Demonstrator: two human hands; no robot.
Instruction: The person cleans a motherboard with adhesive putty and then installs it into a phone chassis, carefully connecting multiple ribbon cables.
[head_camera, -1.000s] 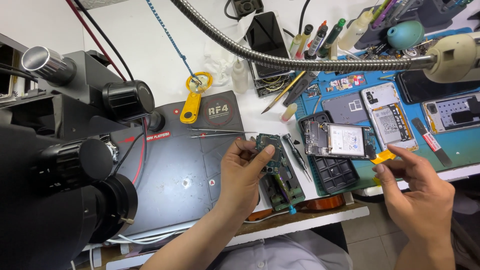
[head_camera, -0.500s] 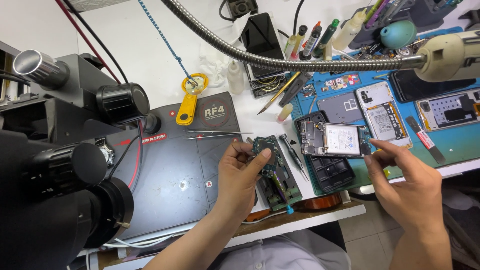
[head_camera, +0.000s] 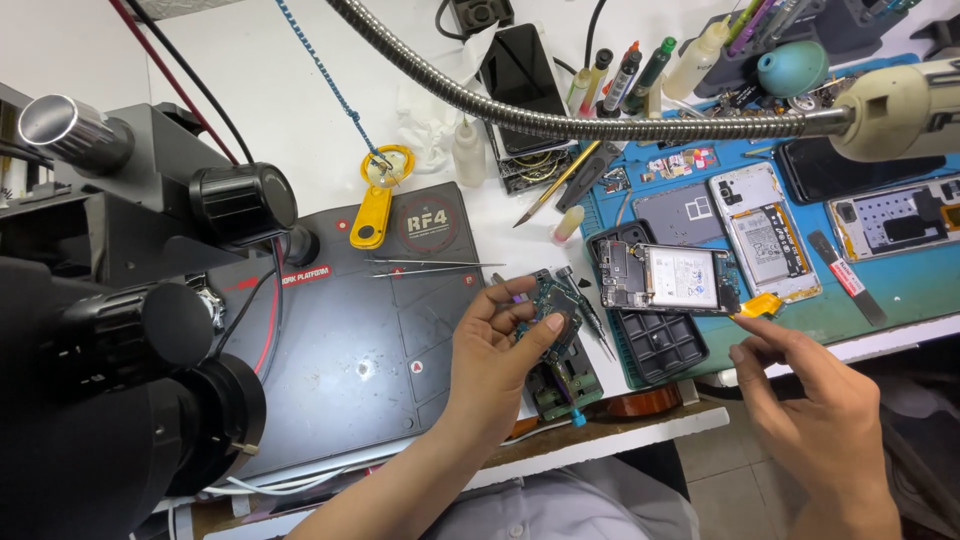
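Observation:
My left hand (head_camera: 497, 352) pinches a small green circuit board (head_camera: 552, 301) between thumb and fingers, lifted just above a board holder (head_camera: 568, 388) at the bench's front edge. Just right of it, an opened phone (head_camera: 668, 277) with its white battery showing lies on a black ridged tray (head_camera: 660, 345). A yellow pry pick (head_camera: 759, 304) sticks out at the phone's right end. My right hand (head_camera: 815, 405) hovers just below that pick with its fingers loosely bent toward it and nothing gripped.
A black microscope (head_camera: 120, 300) fills the left. On the dark work mat (head_camera: 340, 350) lie tweezers (head_camera: 432, 266) and a yellow-handled tool (head_camera: 374, 214). A metal gooseneck lamp arm (head_camera: 600, 122) crosses above. More phone parts (head_camera: 765, 232) cover the blue mat (head_camera: 915, 290); bottles and pens stand behind.
My right hand carried the yellow pick to the opened phone's right end, left it there and drew back toward me. My left hand kept its hold on the circuit board.

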